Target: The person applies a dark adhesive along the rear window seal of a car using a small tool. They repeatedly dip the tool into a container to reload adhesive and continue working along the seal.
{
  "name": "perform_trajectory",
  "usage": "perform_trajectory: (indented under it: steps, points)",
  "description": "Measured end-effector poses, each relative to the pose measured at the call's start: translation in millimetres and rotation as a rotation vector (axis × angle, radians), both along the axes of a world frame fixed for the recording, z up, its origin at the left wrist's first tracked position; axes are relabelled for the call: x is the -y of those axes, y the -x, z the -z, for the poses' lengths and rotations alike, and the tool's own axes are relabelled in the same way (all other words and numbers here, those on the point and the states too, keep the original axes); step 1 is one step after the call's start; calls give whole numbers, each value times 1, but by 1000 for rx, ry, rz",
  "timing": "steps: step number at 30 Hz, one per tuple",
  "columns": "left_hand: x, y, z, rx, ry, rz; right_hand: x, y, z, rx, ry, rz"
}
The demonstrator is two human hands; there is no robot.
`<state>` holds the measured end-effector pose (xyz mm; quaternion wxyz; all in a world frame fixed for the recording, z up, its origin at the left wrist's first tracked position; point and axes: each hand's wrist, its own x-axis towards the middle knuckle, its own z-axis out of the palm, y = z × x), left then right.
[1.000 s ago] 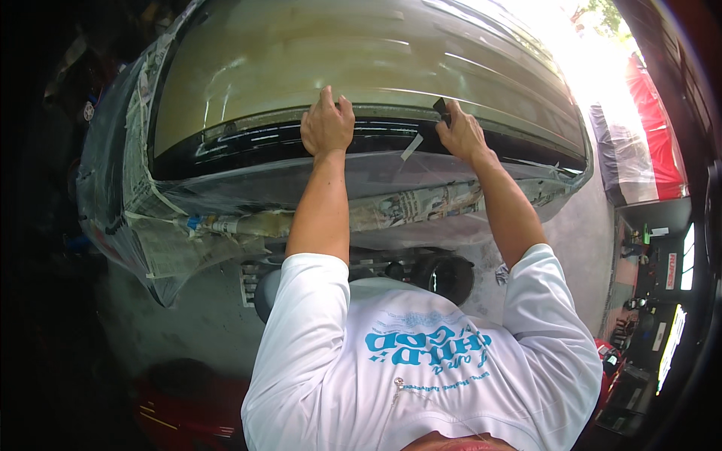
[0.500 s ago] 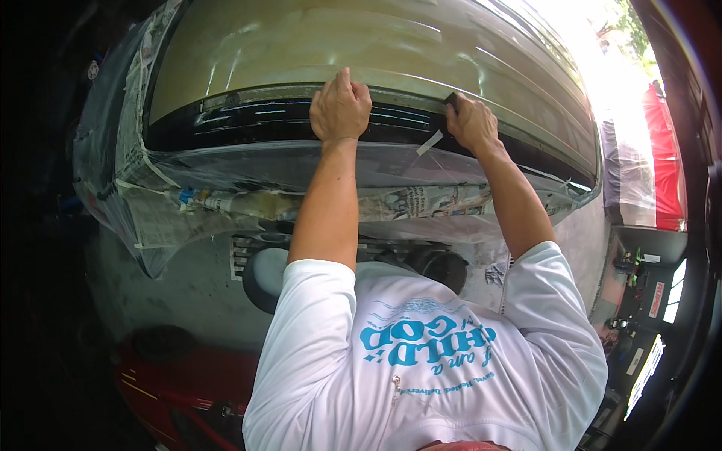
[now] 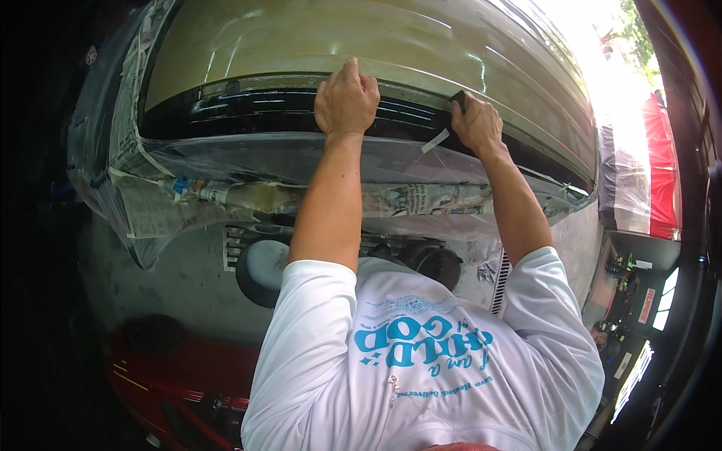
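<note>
A gold-olive vehicle roof (image 3: 316, 41) curves across the top, with a glossy black strip (image 3: 248, 109) along its near edge. My left hand (image 3: 347, 104) is closed at the middle of that edge, its index finger reaching farther than the others. What its fingers grip, if anything, is hidden. Farther right, my right hand (image 3: 478, 124) is closed around a small black block (image 3: 459, 98), which rests at the seam between the roof and the black strip. Just below this hand, a pale strip of tape (image 3: 435, 140) sticks out over the black edge.
Plastic sheeting (image 3: 248, 156) and newspaper masking (image 3: 421, 199) hang below the roof edge. Behind my arms are a round grey-topped stool (image 3: 256, 269), a dark round container (image 3: 432, 267) and a floor grate (image 3: 499, 289). A red vehicle (image 3: 173, 376) stands at lower left.
The whole view has shifted slightly. Both hands appear a little farther right in the picture, still at the roof edge; the right one still holds the black block.
</note>
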<state>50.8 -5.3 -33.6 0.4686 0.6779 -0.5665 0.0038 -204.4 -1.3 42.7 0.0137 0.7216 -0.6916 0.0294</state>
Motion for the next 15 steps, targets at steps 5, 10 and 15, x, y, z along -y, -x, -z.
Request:
perform_trajectory:
  steps: [5, 10, 15]
  points:
    - [-1, 1, -2, 20, -32, 0, -12, 12, -3, -28, 46, 186]
    - [-1, 2, -4, 15, 4, 5, -11, -5, 0, -18, 25, 79]
    - [0, 0, 2, 2, 11, 11, -2, -8, 2, -52, 14, 11]
